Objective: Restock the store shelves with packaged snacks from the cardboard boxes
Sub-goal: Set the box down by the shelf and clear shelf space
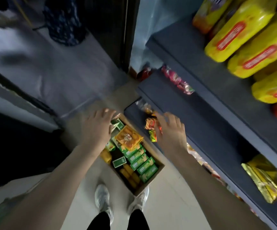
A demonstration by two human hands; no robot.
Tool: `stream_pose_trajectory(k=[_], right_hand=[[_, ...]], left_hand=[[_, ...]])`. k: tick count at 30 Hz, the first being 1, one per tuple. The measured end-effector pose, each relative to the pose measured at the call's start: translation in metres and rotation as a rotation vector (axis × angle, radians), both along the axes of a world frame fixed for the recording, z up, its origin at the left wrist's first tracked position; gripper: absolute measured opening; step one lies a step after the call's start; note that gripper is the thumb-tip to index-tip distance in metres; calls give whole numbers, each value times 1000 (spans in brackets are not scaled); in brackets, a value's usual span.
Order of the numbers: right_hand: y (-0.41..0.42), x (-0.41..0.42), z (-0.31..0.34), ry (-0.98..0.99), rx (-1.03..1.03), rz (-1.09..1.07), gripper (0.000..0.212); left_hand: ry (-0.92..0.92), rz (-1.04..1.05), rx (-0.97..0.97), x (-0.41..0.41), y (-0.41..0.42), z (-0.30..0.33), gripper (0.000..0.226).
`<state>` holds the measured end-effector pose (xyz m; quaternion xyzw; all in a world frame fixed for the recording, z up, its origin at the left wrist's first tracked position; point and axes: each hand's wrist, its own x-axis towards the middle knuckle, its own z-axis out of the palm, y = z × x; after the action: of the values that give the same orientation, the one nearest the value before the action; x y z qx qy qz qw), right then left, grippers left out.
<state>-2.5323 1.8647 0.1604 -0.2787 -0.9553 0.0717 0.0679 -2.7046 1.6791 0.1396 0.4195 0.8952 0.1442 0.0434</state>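
A cardboard box (157, 170) stands on the floor at the foot of the dark shelving (200, 103), just ahead of the person's white sneakers (102, 196). It holds green snack cartons (142, 161) in a row, yellow packets (129, 173) and an orange biscuit packet (127, 138) on top. The left hand (96, 128) hovers over the box's far end, fingers spread, gripping nothing. The right hand (171, 130) reaches to a lower shelf's front edge, touching small orange-green packets (150, 125); whether it grasps them cannot be told. Large yellow packages (244, 34) fill the upper shelf.

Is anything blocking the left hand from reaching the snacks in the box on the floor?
Nothing visible. The left hand hovers open above the cardboard box, whose top is open, with the green packets exposed.
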Motion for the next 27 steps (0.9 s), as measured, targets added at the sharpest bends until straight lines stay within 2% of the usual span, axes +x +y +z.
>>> stream_pose_trajectory(k=[8, 14, 20, 23, 27], right_hand=[[-10, 8, -187, -247, -226, 31, 43], [-1, -5, -324, -506, -370, 45, 56], [20, -42, -421, -631, -337, 38, 63], [27, -58, -459, -664, -316, 6, 65], [22, -65, -487, -666, -398, -78, 76]], left_hand=[[-145, 10, -217, 23, -69, -199, 59], [-214, -57, -417, 21, -97, -333, 74], [-151, -134, -466, 9, -90, -419, 81], [-123, -138, -450, 4, -82, -444, 72], [-87, -141, -397, 2, -73, -461, 59]])
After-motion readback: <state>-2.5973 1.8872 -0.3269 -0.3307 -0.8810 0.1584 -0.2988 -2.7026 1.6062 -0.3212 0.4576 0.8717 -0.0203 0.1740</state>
